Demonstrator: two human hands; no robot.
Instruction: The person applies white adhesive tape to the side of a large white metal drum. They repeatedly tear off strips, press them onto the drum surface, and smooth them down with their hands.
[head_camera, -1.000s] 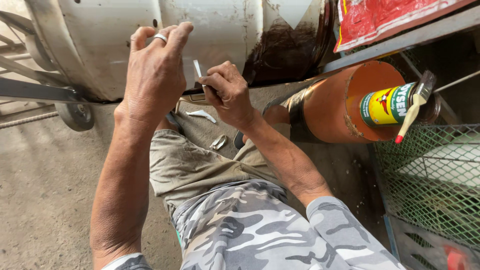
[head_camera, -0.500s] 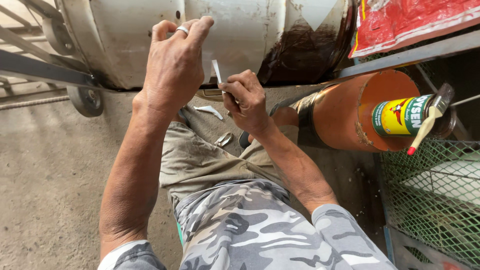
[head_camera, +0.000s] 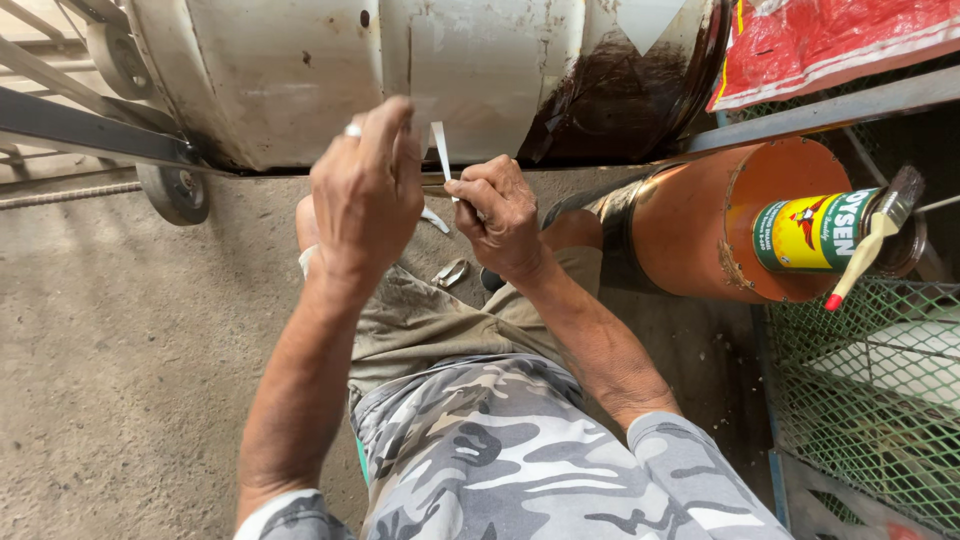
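My right hand (head_camera: 500, 215) is closed around the lower end of a thin white strip (head_camera: 441, 150) that stands up from its fingers. My left hand (head_camera: 365, 190), with a ring on one finger, is raised beside it, and its pinched fingertips meet the strip's upper end. Both hands are in front of a big, dirty white drum (head_camera: 300, 70) lying on its side. My knees in khaki shorts are below the hands.
An orange pipe (head_camera: 700, 230) lies at the right, with a yellow-green can (head_camera: 815, 232) and a brush (head_camera: 865, 245) at its mouth. A green mesh basket (head_camera: 870, 400) sits at the lower right and a red bag (head_camera: 820, 40) above it. A small wheel (head_camera: 175, 192) is at the left. Small metal pieces (head_camera: 450, 272) lie on the concrete floor.
My hands have come closer together. The left fingertips, earlier up by the drum, are now at the strip's top. The view has shifted slightly.
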